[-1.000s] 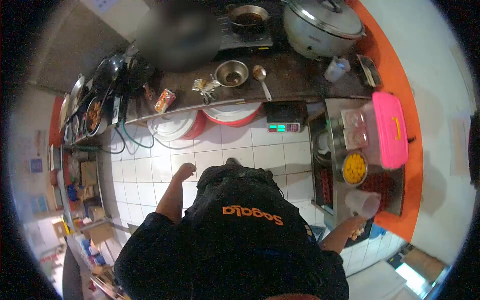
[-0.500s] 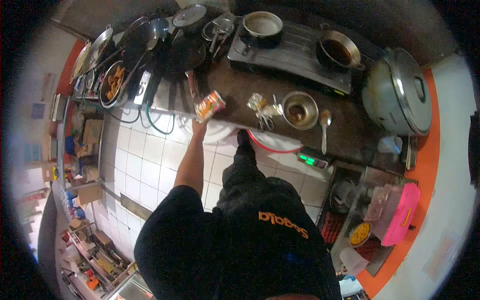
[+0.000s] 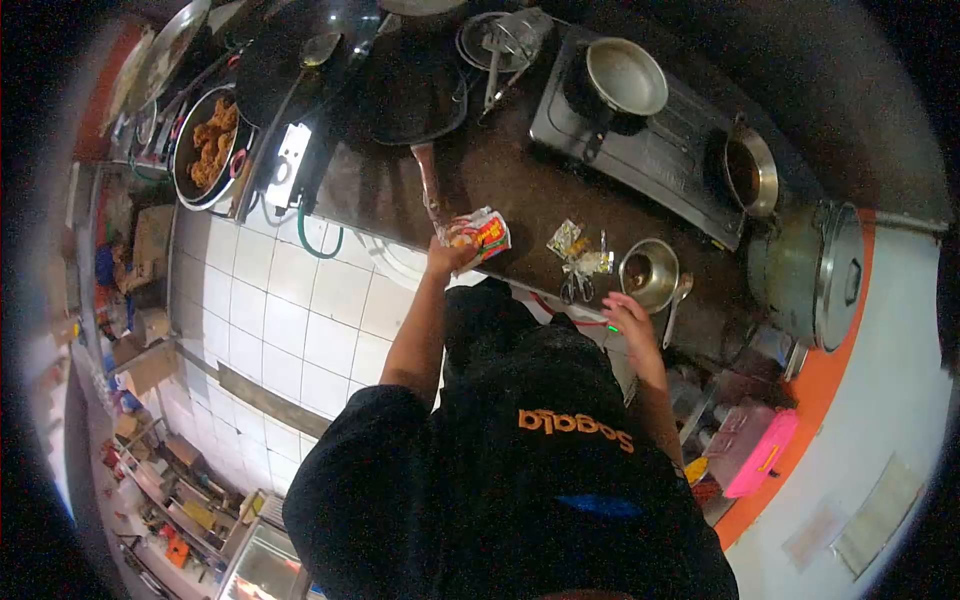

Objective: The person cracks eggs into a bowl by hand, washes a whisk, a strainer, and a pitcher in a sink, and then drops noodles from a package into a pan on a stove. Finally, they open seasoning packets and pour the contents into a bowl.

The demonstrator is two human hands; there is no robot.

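Note:
A red, white and yellow packet [image 3: 488, 234] is in my left hand [image 3: 452, 256], whose fingers are closed on it at the counter's front edge. My right hand [image 3: 630, 318] has its fingers apart and holds nothing, just below a small metal bowl [image 3: 650, 272] with some brown contents. Left of that bowl lie scissors [image 3: 577, 284] among torn foil wrappers [image 3: 567, 238]. A metal spoon [image 3: 679, 300] rests at the bowl's right side.
A black gas stove [image 3: 640, 150] bears a small pot [image 3: 627, 76] and a pan [image 3: 750, 172]. A large lidded pot [image 3: 815, 270] stands at right. At left are a bowl of fried food [image 3: 211, 145] and a dark pan [image 3: 408, 85]. A pink container [image 3: 765, 455] sits lower right.
My right hand has come into view beside the metal bowl. The camera view has turned and shifted. My left hand still holds the packet.

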